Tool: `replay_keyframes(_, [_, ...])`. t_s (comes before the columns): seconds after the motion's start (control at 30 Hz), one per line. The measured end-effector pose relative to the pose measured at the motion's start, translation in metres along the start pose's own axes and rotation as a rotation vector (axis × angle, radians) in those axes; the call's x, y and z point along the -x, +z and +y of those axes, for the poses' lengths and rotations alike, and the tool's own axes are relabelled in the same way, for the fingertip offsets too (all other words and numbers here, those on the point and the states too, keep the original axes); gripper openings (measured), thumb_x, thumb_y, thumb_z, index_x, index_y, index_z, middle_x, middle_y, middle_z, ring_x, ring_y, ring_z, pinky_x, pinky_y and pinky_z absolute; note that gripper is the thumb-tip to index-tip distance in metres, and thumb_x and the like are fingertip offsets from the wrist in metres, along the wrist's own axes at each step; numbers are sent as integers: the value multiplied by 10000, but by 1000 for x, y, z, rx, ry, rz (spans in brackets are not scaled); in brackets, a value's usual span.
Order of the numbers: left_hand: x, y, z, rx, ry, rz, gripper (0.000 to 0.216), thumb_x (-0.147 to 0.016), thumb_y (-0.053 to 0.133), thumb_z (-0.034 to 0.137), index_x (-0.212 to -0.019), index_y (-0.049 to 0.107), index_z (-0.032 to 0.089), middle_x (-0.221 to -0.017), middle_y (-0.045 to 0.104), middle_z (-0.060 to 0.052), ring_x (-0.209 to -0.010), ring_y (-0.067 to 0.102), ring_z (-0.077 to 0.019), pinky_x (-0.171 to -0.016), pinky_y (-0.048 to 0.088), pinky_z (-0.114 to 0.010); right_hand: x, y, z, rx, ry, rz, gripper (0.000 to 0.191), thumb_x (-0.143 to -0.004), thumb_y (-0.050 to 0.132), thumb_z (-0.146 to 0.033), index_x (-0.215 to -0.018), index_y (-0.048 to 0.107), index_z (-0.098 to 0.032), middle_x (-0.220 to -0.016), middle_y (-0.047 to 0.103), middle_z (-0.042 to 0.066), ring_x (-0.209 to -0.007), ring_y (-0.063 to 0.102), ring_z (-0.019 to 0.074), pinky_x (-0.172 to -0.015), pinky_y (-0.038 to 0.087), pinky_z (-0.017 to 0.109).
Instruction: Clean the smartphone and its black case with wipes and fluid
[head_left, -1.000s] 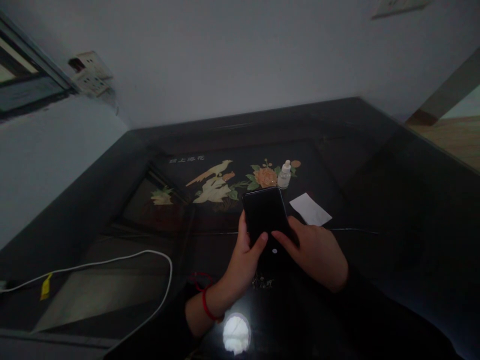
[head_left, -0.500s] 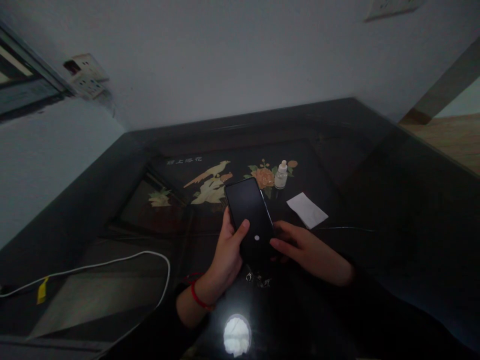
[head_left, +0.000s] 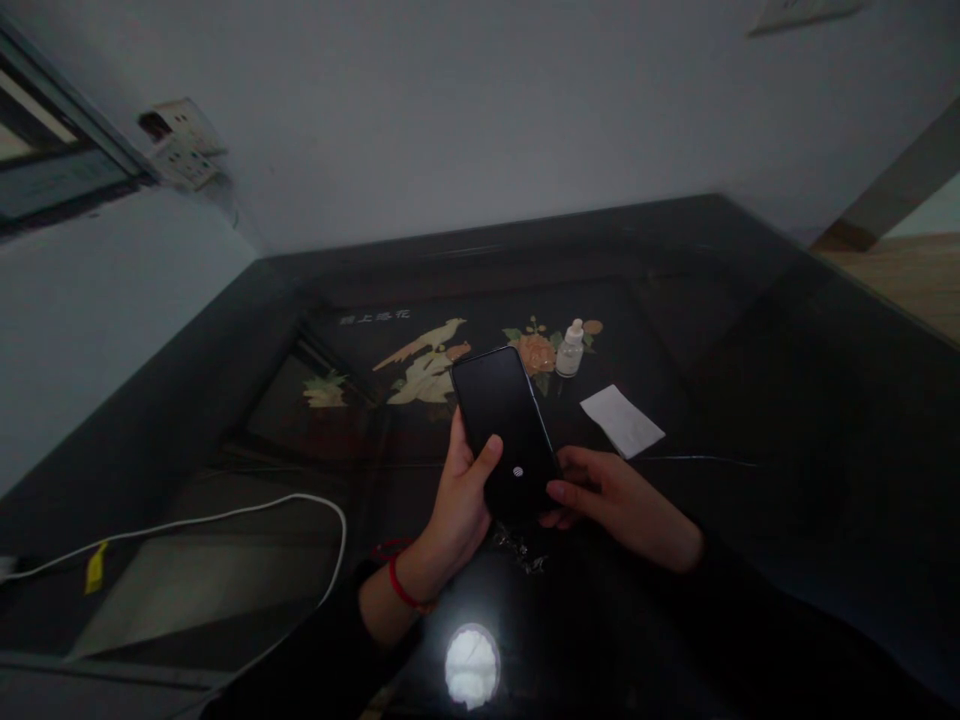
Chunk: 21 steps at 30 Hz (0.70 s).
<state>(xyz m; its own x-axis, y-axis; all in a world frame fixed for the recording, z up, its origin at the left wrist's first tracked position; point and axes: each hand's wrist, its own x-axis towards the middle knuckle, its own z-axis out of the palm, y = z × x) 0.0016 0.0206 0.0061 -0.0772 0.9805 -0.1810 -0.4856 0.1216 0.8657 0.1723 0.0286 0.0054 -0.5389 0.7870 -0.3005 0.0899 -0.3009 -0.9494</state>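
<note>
A black smartphone is held tilted above the dark table, its screen dark except for a small round light icon near the bottom. My left hand wraps around the phone's left side, its thumb lying over the screen edge. A red cord bracelet circles that wrist. My right hand pinches the lower right edge of the phone between thumb and fingers; some fingertips are hidden behind it. Just below the phone is a small shiny string of trinkets, too dark to make out fully.
A small white-capped dropper bottle stands on the glossy table, behind a folded white paper. On the left runs a white cable with a yellow tag. Wall sockets are at the upper left.
The icon on the phone's screen has turned from a plain white dot into a fingerprint-like mark. The view has shifted slightly; both hands keep their hold on the phone.
</note>
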Motion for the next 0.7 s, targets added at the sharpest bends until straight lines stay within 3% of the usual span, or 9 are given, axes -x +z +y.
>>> replay_keyframes(0.33, [3, 2, 0, 35, -78, -30, 730, -783, 702, 269, -1429, 366, 317, -1412, 530, -26, -1292, 490, -222, -1095, 379, -353, -1, -12, -1, 68, 23, -35, 352, -773, 680, -485, -876, 570, -167, -828, 706, 60, -803, 713, 218, -699, 568, 352])
replay_keyframes(0.53, [11, 4, -3, 27, -217, -156, 765, -779, 709, 258, -1454, 350, 298, -1409, 535, -41, -1315, 467, -238, -1111, 364, -371, 2, -23, -16, -24, -192, 310, 534, -811, 625, -510, -1251, 529, -222, -1063, 700, 79, -949, 676, 212, -842, 535, 394])
replay_keyframes(0.7, [20, 6, -13, -40, -292, -312, 766, -770, 722, 288, -1452, 373, 309, -1465, 474, -43, -1363, 405, -260, -1144, 312, -386, 5, -23, -18, -123, -242, 436, 426, -817, 610, -521, -1100, 658, -206, -1067, 708, 69, -1022, 643, 230, -870, 510, 375])
